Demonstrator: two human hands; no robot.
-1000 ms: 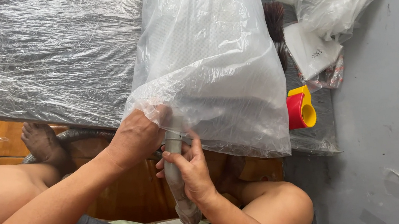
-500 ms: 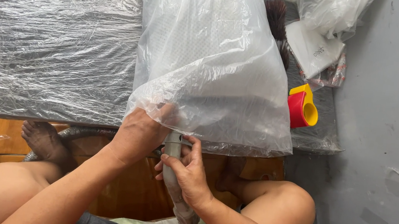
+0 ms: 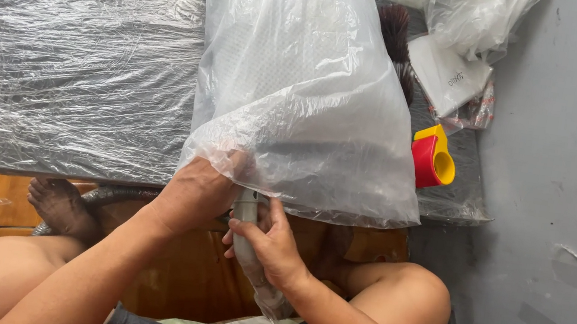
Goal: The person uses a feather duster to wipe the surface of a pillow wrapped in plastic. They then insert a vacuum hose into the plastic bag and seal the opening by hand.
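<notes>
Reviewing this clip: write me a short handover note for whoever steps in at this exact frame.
Left hand: gripping the gathered lower edge of the big clear plastic bag.
Right hand: fingers wrapped around a grey nozzle-like tube pushed up into the bag's opening.
The bag lies on the plastic-covered surface; a red and yellow tape dispenser sits to its right.
Done: the bag's mouth is bunched around the tube.
Left: the mouth is not visibly sealed or taped; the bag's contents cannot be made out.
</notes>
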